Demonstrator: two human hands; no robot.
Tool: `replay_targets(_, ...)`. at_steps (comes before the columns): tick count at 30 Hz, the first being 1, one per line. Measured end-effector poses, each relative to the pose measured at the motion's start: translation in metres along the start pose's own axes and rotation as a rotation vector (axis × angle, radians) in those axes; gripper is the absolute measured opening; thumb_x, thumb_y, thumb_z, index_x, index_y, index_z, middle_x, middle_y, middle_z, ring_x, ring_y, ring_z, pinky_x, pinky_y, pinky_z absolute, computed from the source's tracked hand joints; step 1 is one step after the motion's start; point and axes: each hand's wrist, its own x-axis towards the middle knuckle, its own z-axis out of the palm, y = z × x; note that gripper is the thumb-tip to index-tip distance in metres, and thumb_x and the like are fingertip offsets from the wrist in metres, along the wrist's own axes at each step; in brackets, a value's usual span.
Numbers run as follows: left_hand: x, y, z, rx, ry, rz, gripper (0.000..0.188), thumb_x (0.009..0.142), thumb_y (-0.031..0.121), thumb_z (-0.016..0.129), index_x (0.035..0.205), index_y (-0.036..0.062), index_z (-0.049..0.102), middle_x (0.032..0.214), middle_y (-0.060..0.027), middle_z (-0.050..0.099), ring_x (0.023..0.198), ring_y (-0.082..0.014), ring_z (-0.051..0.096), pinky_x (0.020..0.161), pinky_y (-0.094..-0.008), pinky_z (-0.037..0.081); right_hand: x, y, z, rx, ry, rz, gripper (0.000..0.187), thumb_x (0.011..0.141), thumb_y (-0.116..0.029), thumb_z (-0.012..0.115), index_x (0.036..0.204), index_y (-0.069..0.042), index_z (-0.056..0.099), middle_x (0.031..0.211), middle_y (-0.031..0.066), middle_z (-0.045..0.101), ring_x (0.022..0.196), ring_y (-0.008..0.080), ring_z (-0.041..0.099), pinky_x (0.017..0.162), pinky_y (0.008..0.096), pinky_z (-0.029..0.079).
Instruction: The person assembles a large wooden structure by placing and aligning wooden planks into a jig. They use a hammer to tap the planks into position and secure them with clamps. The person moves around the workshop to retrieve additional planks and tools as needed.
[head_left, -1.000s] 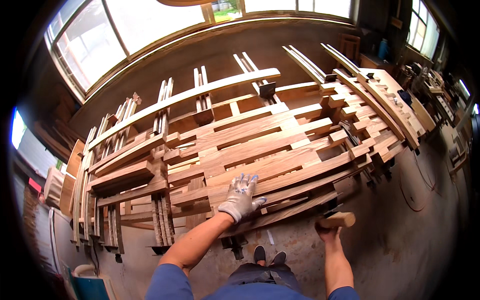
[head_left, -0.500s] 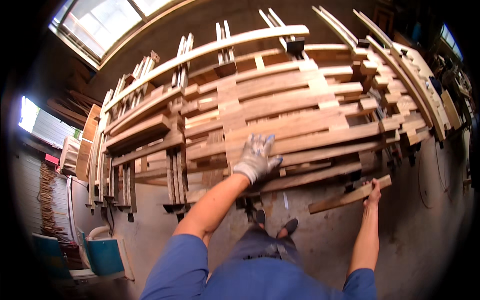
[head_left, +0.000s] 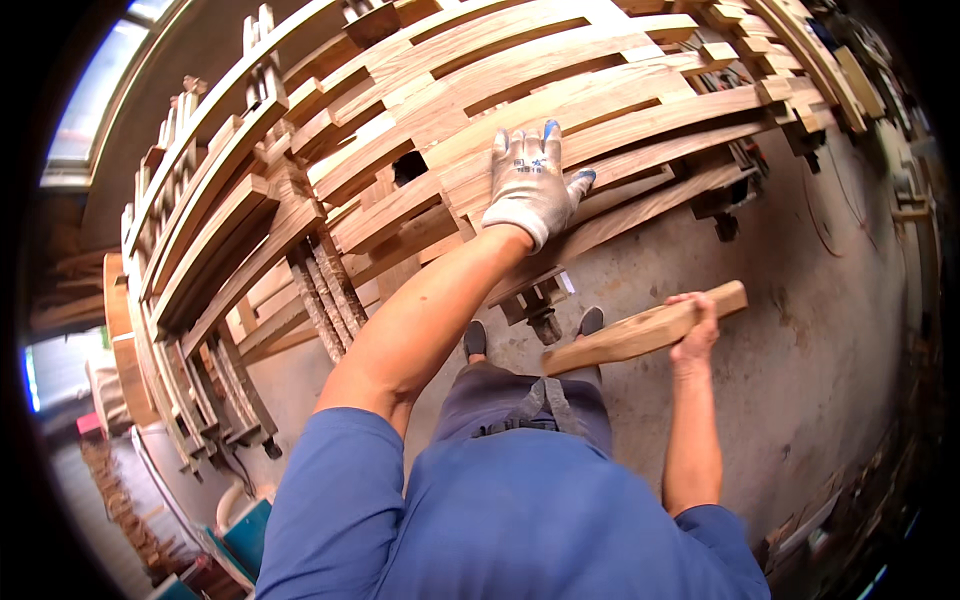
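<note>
My left hand, in a pale work glove with blue fingertips, lies with spread fingers on a pale board of a wooden slatted assembly. Bare and wrapped round a thick wooden bat, my right hand holds it over the floor, to the right of my legs. The bat is broad in the middle, and its free end points left toward my thighs. Gaps run between the assembly's long boards, which interlock with short cross pieces.
Dark metal clamp feet stick out under the assembly's near edge. Stacked wooden bars rest at the left on rough posts. A grey concrete floor lies at the right. A window is at the upper left, and a teal box stands at the lower left.
My view has tipped downward and turned, so the assembly sits higher. The wooden bat in my right hand has come closer to my body. My left hand stays flat on the boards.
</note>
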Motion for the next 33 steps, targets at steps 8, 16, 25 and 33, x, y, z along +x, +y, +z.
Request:
replay_targets(8,-0.013,-0.039,-0.01,0.071,-0.019,0.229,0.088,0.108,0.066,0.047,0.172,0.0089,0.03,0.174,-0.0254,0.033,0.165,-0.0429,0.022,0.135,-0.0554,0.006,-0.104,0.09,0.076,0.055,0.041,-0.12,0.029,0.089,-0.021,0.078,0.108,-0.003,0.066,0.096,0.0086,0.069,0.094,0.0242,0.07,0.094,0.0417,0.06)
replay_targets(16,-0.017,-0.043,-0.007,0.056,0.001,0.222,0.088,0.107,0.066,0.048,0.17,0.0059,0.034,0.171,-0.0244,0.039,0.163,-0.0411,0.026,0.133,-0.0563,0.011,-0.11,0.094,0.088,0.044,-0.005,-0.145,0.028,0.087,-0.011,0.08,0.108,-0.001,0.066,0.096,0.0092,0.071,0.092,0.0241,0.072,0.094,0.0406,0.058)
replay_targets(25,-0.015,-0.04,-0.002,0.082,0.022,0.229,0.088,0.107,0.066,0.049,0.169,0.0048,0.036,0.167,-0.0235,0.044,0.162,-0.041,0.029,0.133,-0.0569,0.011,-0.118,0.1,0.123,0.015,0.041,-0.305,0.025,0.085,-0.01,0.083,0.105,0.0,0.071,0.099,0.006,0.074,0.091,0.0165,0.071,0.087,0.0331,0.057)
replay_targets(33,-0.015,-0.041,-0.003,0.075,0.013,0.222,0.089,0.106,0.066,0.049,0.168,0.0045,0.036,0.166,-0.0243,0.045,0.161,-0.0418,0.03,0.133,-0.057,0.011,-0.153,0.083,0.138,-0.402,-0.073,-0.555,0.044,0.086,-0.025,0.089,0.116,0.001,0.07,0.119,0.015,0.073,0.104,0.0258,0.071,0.094,0.0396,0.057)
